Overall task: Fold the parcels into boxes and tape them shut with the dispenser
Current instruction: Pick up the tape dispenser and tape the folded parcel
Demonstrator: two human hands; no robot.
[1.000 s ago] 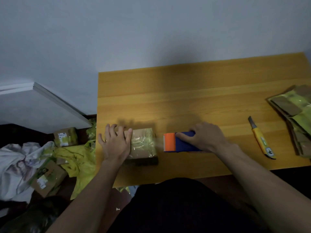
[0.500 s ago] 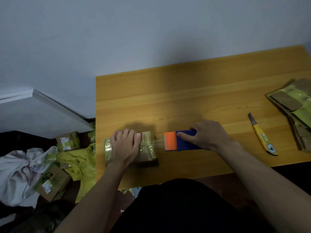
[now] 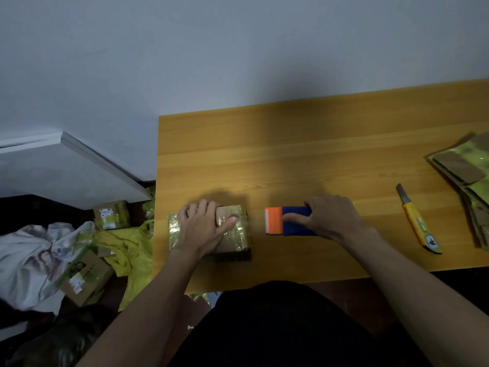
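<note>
Taped box (image 3: 232, 234) under the left hand (image 3: 203, 229)
Brown card, shiny with tape, at the bench's (image 3: 317, 160) near-left edge; left hand lies flat on it, right hand (image 3: 330, 215) grips the dispenser (image 3: 288, 221) (orange and blue) beside it. Wooden bench, grey wall (image 3: 238, 49).

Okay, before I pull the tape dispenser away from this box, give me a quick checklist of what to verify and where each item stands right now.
1. Box held down: ok. The left hand lies flat on top of the box.
2. Dispenser gripped: ok. The right hand holds the blue and orange tape dispenser.
3. Dispenser clear of box: ok. It sits on the wooden table, apart from the box.
4. Tape still joined between box and dispenser: cannot tell, the gap is too dim.
5. Utility knife out of the way: ok. The yellow utility knife lies further right.
</note>
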